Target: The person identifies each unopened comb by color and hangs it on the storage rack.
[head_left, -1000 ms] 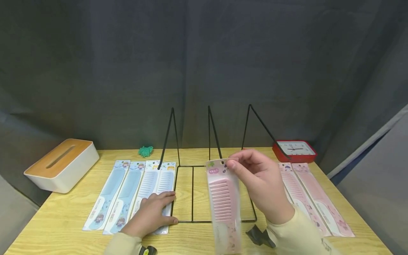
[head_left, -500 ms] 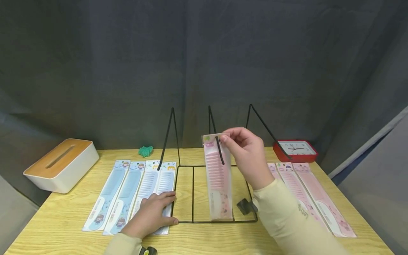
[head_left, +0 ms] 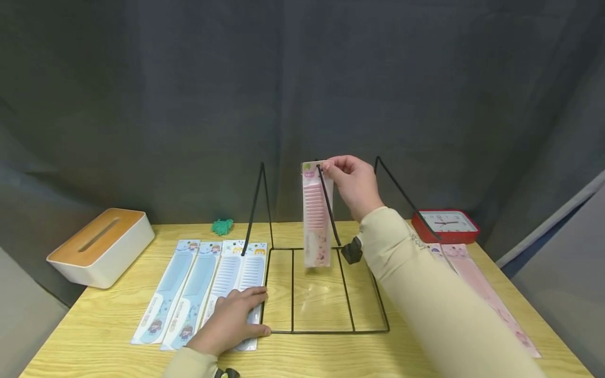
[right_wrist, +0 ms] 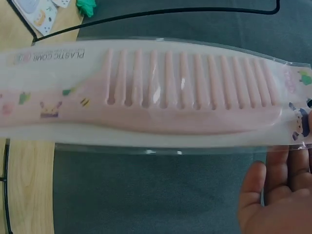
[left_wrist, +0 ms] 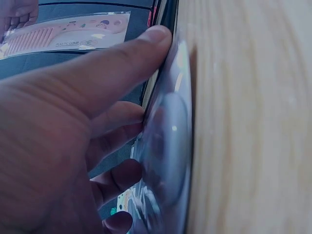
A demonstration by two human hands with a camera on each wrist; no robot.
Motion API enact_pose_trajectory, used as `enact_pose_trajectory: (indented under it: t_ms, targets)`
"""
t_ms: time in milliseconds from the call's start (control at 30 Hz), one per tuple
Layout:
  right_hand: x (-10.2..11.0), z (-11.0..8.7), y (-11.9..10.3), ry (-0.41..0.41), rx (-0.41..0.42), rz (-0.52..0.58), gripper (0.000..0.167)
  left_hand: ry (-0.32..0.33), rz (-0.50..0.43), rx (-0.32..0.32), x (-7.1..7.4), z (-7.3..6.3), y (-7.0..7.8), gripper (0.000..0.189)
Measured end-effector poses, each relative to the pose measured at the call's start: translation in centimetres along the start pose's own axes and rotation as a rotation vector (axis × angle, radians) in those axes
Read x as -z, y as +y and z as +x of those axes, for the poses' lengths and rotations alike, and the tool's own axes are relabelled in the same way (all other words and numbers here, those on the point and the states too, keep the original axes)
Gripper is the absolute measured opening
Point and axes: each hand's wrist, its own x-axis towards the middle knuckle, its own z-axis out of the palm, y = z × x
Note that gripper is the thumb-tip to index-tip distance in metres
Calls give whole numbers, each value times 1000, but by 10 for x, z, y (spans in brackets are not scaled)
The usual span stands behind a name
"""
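My right hand [head_left: 354, 184] pinches the upper right corner of a packaged pink comb [head_left: 314, 220]. The comb hangs upright on the middle sloping prong of a black wire rack [head_left: 321, 332], with the prong through the hole at its top. In the right wrist view the pink comb [right_wrist: 190, 107] fills the middle, teeth showing through clear plastic. My left hand [head_left: 231, 320] rests at the rack's left base wire, thumb and fingers spread, over the lower part of the packaged blue-white combs [head_left: 252, 270]. In the left wrist view its fingertips touch that edge beside a package [left_wrist: 170, 146].
More packaged blue combs [head_left: 179, 273] lie left of the rack. Packaged pink combs [head_left: 465, 262] lie at right, partly behind my right sleeve. A red clock [head_left: 446, 221] is at back right, a tissue box [head_left: 101, 247] at left, a green bundle [head_left: 222, 227] at the back.
My right hand has raised the pink comb from the front of the rack, threaded it onto the middle prong and slid it up and back. The left hand keeps its place.
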Motion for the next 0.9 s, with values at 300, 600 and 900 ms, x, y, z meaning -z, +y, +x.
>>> enact_pose_trajectory:
  t_ms: [300,600,900]
  targets:
    - [35,-13,47,-160,14,-166,39,3,24,13,1,1,0,77]
    - [131,-22,152,-236,-152,-425,49,13,35,6,1,0,3,78]
    - [190,-14,223,-347,-268,-726,74,12,28,-7,1,-1,2,78]
